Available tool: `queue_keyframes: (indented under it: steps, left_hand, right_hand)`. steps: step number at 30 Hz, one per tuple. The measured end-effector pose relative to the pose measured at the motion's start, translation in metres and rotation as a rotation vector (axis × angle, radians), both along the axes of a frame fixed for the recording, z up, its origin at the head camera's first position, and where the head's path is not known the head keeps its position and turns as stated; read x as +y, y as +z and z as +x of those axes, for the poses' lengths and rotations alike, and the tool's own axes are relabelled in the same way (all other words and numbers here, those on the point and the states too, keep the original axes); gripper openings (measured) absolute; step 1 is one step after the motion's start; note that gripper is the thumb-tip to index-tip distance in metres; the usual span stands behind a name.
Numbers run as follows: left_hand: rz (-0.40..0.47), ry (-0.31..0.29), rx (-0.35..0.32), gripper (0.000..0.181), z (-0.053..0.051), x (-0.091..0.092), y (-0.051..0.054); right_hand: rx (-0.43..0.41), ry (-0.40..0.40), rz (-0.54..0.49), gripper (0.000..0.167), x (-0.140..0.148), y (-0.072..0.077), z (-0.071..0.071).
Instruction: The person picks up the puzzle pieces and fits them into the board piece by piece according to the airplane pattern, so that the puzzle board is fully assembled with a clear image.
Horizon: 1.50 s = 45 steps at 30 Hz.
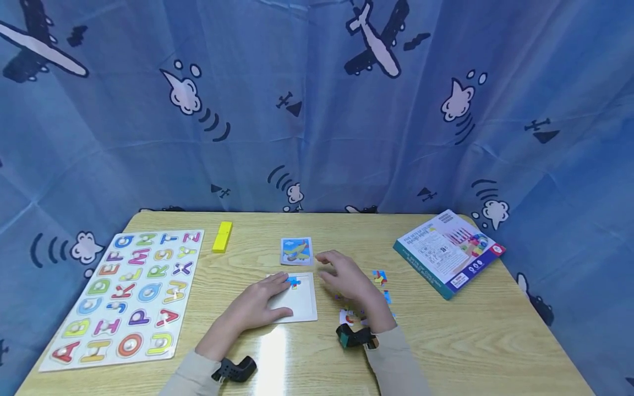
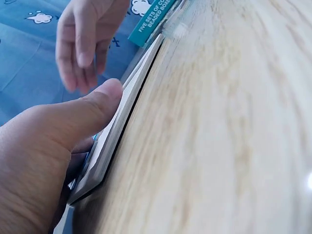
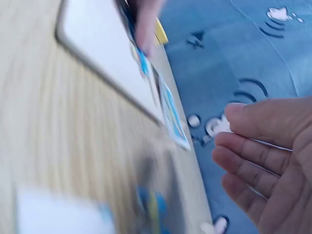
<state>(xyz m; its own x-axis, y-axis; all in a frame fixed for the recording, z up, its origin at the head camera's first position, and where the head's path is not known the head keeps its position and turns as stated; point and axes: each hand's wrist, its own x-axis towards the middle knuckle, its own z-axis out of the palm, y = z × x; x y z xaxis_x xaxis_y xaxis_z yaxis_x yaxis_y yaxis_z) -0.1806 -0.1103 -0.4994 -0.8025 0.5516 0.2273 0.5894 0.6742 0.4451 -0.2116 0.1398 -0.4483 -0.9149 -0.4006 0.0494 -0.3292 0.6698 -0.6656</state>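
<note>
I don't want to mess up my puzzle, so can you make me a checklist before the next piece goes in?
1. Left hand on the white tray: ok, it rests there.
2. Airplane picture card easy to see: ok, it lies uncovered just behind the tray.
3. Right hand holding a piece: not ok, it looks empty.
4. Every loose piece in sight: cannot tell, the right arm may hide some.
5. Blue-and-yellow piece in the tray sitting right: cannot tell, it's too small and close to the left fingers.

Alphabet board (image 1: 126, 300) is lying left, yellow block (image 1: 222, 237) resting beside its far end, printed box (image 1: 449, 252) sitting far right, airplane-print curtain (image 1: 317, 132) hanging beyond.
</note>
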Motion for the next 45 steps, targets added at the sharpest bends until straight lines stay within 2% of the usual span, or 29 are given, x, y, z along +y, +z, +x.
queue_keyframes:
  steps: [6,10,15,20,26,35,45]
  left_hand:
    - [0.0,-0.002,0.003,0.07,0.0,0.001,-0.003]
    - [0.0,0.001,0.016,0.071,0.0,0.0,-0.004]
    - [-0.001,0.014,-0.014,0.071,0.0,0.001,-0.003]
    - [0.004,0.007,-0.029,0.07,0.001,0.0,-0.002]
    - [0.017,-0.001,-0.038,0.069,0.001,-0.001,-0.002]
    - [0.013,0.002,-0.065,0.07,0.001,0.0,0.0]
    - [0.02,0.009,-0.079,0.07,0.001,0.001,0.001]
  right_hand:
    - [-0.012,-0.067,0.036,0.044,0.037,0.007,0.007]
    - [0.001,-0.084,0.056,0.045,0.066,0.004,0.01]
    - [0.008,-0.119,0.081,0.045,0.098,0.0,0.012]
    - [-0.046,-0.175,0.056,0.044,0.118,-0.004,0.011]
    - [-0.072,-0.202,0.069,0.042,0.13,-0.01,0.007]
    - [-0.018,-0.174,0.101,0.036,0.133,-0.023,0.003]
    - [-0.05,-0.192,0.114,0.033,0.132,-0.025,0.004]
